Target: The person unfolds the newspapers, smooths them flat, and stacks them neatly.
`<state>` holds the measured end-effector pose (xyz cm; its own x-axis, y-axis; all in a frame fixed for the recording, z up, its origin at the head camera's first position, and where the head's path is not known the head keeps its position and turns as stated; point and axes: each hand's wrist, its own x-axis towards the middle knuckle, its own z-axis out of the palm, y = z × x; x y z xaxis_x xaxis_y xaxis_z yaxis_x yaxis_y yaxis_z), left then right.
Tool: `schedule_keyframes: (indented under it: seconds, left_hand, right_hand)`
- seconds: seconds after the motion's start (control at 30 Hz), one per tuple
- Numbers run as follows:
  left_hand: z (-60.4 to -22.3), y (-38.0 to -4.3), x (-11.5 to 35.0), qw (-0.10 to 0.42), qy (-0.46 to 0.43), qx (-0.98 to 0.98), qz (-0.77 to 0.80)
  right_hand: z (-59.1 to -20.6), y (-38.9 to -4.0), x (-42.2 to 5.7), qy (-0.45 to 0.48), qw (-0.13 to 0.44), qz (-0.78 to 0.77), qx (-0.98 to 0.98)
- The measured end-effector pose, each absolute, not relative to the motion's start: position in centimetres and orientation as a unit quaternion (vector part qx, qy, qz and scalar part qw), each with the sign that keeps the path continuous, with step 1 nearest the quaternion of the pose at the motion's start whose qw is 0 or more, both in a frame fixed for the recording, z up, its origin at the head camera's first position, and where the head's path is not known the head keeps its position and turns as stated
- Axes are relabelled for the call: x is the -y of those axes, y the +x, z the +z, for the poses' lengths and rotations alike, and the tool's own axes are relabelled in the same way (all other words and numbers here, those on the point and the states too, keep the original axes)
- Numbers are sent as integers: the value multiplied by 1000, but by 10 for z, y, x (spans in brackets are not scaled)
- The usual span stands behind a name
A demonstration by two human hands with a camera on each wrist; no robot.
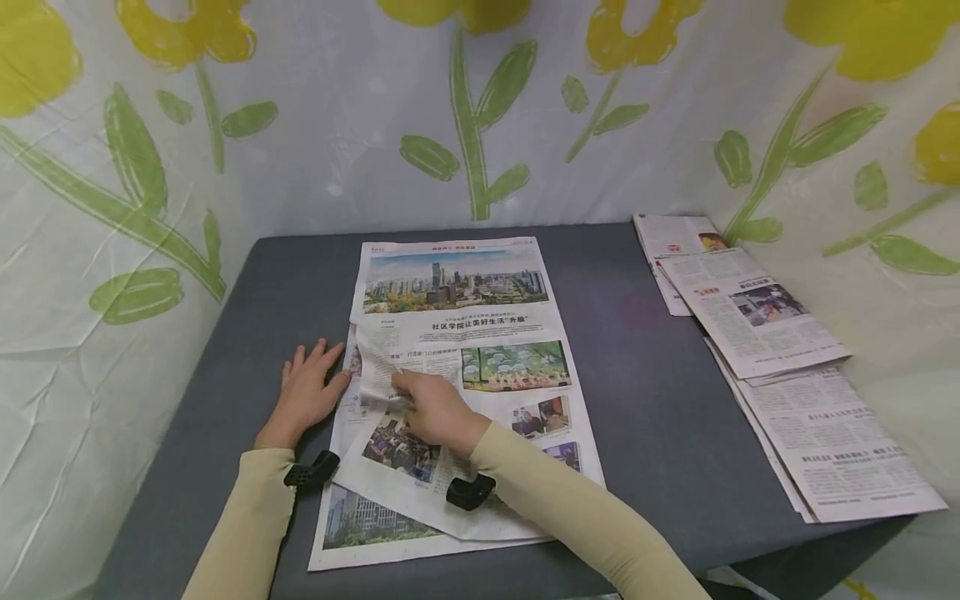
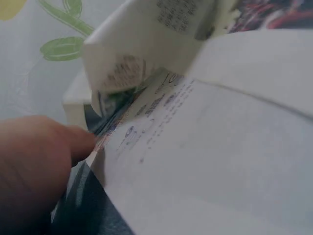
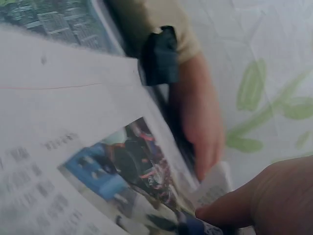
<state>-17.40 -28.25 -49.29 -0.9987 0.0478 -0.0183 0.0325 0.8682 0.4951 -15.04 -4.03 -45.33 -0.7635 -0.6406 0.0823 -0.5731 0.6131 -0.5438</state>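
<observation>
A newspaper (image 1: 480, 327) lies upright on the dark tabletop, with a city photo across its top. My right hand (image 1: 441, 410) pinches the left part of its upper sheet, which is lifted and bent over toward the right. Under it shows a lower sheet (image 1: 341, 557) with a building photo at the bottom left. My left hand (image 1: 309, 396), fingers spread, rests at the newspaper's left edge. In the left wrist view the left thumb (image 2: 73, 144) touches the lower page's edge beneath the raised sheet. The right thumb (image 3: 230, 208) presses the sheet near a photo in the right wrist view.
Several folded newspapers overlap along the table's right side, among them a middle one (image 1: 750, 312) and a nearer one (image 1: 847, 442). Dark cloth (image 1: 630, 392) covers the table. A white curtain (image 1: 337, 125) with yellow flowers hangs behind and at both sides.
</observation>
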Motion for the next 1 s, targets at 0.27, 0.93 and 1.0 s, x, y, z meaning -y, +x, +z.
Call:
schedule_keyframes:
  seconds: [0.27, 0.93, 1.0]
  left_hand:
    - [-497, -173, 281, 12, 33, -974, 226]
    - [-489, -168, 290, 51, 41, -978, 200]
    - [-487, -167, 298, 60, 38, -978, 194]
  right_hand:
    - [-411, -159, 10, -288, 81, -357, -885]
    - [-299, -171, -151, -134, -18, -452, -881]
    - [-297, -171, -172, -109, -20, -476, -873]
